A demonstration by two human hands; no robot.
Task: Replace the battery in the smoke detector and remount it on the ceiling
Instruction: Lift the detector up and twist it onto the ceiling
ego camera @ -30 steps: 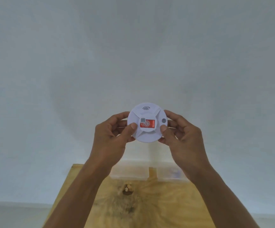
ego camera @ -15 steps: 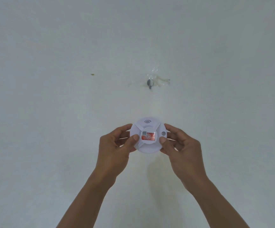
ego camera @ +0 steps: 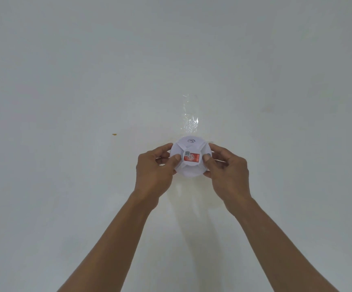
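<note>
A round white smoke detector (ego camera: 190, 171) with a red label on its face is held up against the white ceiling (ego camera: 86, 81). My left hand (ego camera: 155, 172) grips its left side, thumb on the face. Gripping the right side is my right hand (ego camera: 226, 174), its thumb also on the face. Clear tape (ego camera: 190, 118) is stuck to the ceiling just above the detector. The hook seen earlier is hidden behind the detector. Both arms reach up from the bottom of the view.
A small orange speck (ego camera: 114, 134) marks the ceiling to the left of the detector. A faint yellowish stain (ego camera: 219, 127) spreads over the ceiling around the tape.
My view has tilted from the wall and wooden table up to the ceiling. Both hands have raised the detector until it covers the taped hook.
</note>
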